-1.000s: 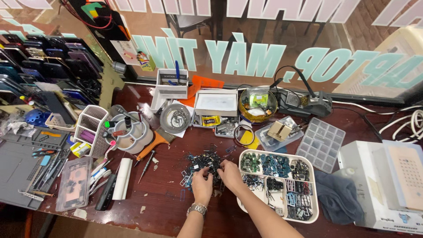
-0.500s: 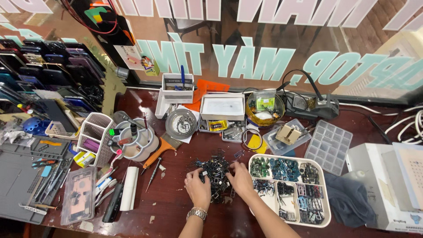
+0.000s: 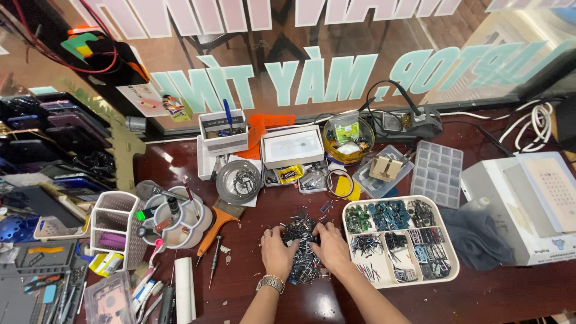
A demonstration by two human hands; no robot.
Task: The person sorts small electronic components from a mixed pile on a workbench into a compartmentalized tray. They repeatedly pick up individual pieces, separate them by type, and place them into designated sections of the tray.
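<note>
Now both hands sit on a heap of small dark parts (image 3: 302, 255) on the red-brown desk (image 3: 240, 288), just left of the white divided tray (image 3: 447, 240). Left hand (image 3: 277, 252), wristwatch (image 3: 271, 283) on it, cups the heap's left edge, fingers curled loosely. Right hand (image 3: 332, 249) presses in from the right, fingers bent over the pieces; cannot tell whether either pinches a single part.

Judgement: keep both palms low and sweep inward so strays do not skitter off.

Heap's long axis runs away from the person, toward the window; individual pieces lie every which way, no common heading.
</note>
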